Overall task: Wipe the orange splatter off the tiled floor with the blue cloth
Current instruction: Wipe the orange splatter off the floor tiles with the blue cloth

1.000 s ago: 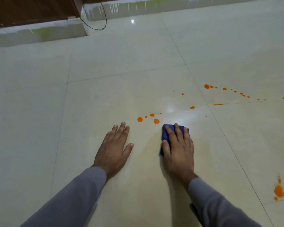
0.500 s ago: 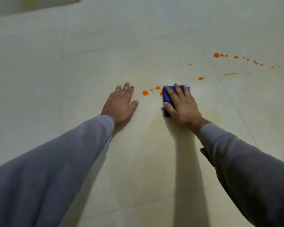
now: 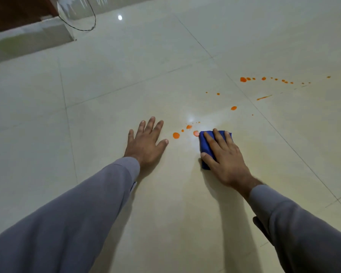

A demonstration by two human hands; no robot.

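Head view: no legible writing.

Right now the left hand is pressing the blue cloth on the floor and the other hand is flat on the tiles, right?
Not quite. In the head view it is the right hand pressing the blue cloth on the floor, next to the orange drops. The left hand is the one lying flat on the tiles.
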